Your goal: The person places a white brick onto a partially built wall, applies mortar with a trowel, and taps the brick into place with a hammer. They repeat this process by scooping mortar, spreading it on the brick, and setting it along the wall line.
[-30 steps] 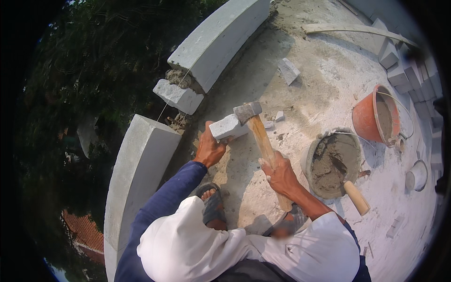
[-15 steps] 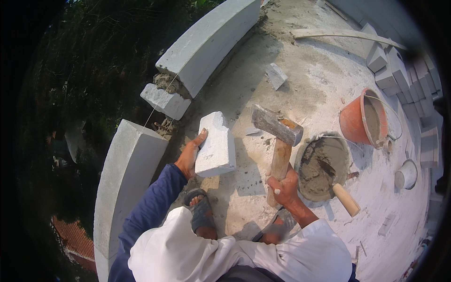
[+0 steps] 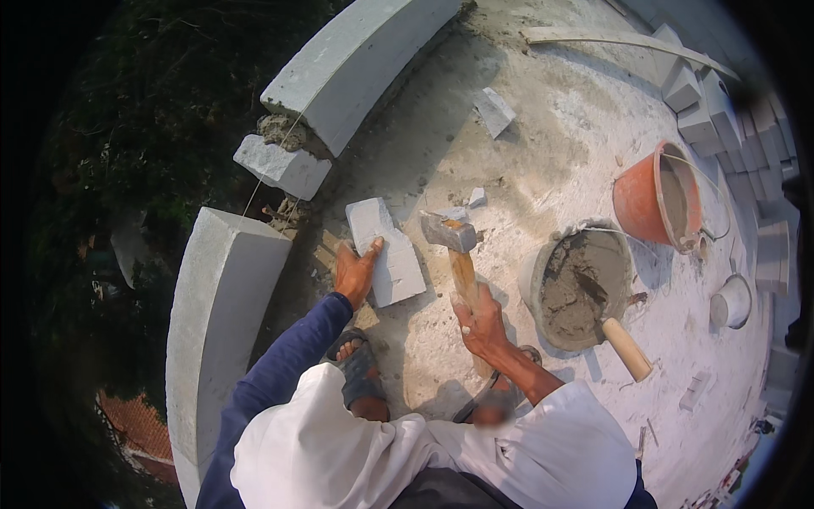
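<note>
My left hand (image 3: pixel 354 273) grips a pale, rough-edged lightweight concrete block (image 3: pixel 392 259) by its left side, thumb on top. The block has a notch broken into its right edge. Wrapped around a wooden handle, my right hand (image 3: pixel 483 324) holds a hammer (image 3: pixel 448 232) with a heavy, worn metal head. The head is just right of the block and apart from it. Two small white fragments, including a chip (image 3: pixel 477 197), lie on the floor beyond the hammer.
On the left runs a block wall (image 3: pixel 225 314) with a short piece (image 3: pixel 282 166) set in its gap and a string along it. Right of me are a mortar tub (image 3: pixel 527 293) with a wooden-handled trowel (image 3: pixel 626 349), an orange bucket (image 3: pixel 638 208) and stacked blocks (image 3: pixel 699 127).
The hammer has moved left and down, away from me, closer to the block. The block has tilted and sits lower. A small chip now shows on the floor beyond the hammer.
</note>
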The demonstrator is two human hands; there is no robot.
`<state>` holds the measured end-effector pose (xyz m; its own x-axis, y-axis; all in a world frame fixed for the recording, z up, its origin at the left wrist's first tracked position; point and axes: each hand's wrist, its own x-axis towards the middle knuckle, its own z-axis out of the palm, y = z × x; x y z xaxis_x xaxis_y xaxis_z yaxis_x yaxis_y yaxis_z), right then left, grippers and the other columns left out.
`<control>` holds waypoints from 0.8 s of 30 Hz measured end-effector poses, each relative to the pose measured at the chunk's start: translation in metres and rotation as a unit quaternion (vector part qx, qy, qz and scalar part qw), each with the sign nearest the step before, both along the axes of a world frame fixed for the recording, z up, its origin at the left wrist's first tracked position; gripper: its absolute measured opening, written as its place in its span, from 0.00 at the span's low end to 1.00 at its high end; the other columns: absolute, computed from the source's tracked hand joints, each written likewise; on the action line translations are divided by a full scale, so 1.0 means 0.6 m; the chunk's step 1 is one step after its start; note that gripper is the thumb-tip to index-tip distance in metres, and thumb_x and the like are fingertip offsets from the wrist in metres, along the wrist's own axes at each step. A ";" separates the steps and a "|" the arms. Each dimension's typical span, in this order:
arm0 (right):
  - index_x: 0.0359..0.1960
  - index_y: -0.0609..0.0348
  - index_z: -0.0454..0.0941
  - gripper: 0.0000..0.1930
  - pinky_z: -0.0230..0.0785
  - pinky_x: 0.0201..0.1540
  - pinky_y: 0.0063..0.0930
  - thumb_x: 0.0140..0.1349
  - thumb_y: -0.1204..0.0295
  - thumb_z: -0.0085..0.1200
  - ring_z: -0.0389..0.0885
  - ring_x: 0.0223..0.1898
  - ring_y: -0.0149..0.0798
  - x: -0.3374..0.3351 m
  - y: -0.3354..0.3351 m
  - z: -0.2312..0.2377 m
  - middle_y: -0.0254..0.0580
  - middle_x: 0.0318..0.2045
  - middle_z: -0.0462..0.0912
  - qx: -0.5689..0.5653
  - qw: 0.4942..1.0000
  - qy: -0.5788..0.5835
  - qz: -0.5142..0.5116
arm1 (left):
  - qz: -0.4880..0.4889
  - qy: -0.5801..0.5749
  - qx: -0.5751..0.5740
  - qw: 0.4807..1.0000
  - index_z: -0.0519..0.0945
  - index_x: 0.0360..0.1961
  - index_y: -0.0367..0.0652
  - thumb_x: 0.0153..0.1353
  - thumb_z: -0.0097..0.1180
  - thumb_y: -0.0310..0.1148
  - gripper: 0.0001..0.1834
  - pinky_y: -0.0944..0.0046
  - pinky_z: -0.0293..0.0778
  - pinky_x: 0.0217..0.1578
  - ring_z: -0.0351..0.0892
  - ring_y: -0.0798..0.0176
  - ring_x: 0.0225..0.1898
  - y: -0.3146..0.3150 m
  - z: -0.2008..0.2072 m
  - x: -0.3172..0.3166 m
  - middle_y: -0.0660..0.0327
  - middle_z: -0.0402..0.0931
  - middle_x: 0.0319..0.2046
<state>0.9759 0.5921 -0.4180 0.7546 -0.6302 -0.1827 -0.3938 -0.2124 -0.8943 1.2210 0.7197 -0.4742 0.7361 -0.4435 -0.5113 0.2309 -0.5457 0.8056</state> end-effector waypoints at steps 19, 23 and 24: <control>0.46 0.77 0.66 0.19 0.73 0.36 0.56 0.70 0.69 0.56 0.83 0.36 0.74 0.088 -0.012 -0.005 0.78 0.31 0.79 0.008 0.992 0.104 0.071 | 0.003 0.016 -0.005 1.000 0.64 0.59 0.25 0.69 0.62 0.51 0.38 0.55 0.78 0.53 0.80 0.51 0.53 -0.001 -0.010 -0.017 0.39 0.76 0.53; 0.45 0.74 0.67 0.17 0.72 0.38 0.54 0.71 0.68 0.55 0.83 0.35 0.69 0.103 -0.021 0.001 0.74 0.31 0.79 0.043 0.991 0.108 0.061 | 0.012 -0.044 -0.065 0.997 0.65 0.58 0.26 0.68 0.63 0.53 0.38 0.54 0.77 0.54 0.78 0.52 0.54 -0.002 -0.012 -0.018 0.40 0.75 0.52; 0.45 0.73 0.67 0.17 0.72 0.38 0.53 0.72 0.67 0.55 0.83 0.35 0.68 0.104 -0.020 0.002 0.74 0.32 0.79 0.084 0.988 0.127 0.036 | 0.015 -0.041 -0.037 0.998 0.65 0.58 0.26 0.68 0.63 0.53 0.38 0.54 0.77 0.54 0.78 0.52 0.54 0.000 -0.010 -0.019 0.40 0.75 0.52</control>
<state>1.0382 0.5801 -0.4167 0.7131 -0.5216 -0.4685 -0.5986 -0.1049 -0.7942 1.2094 0.7194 -0.4804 0.7874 -0.4556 -0.4153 0.1771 -0.4781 0.8602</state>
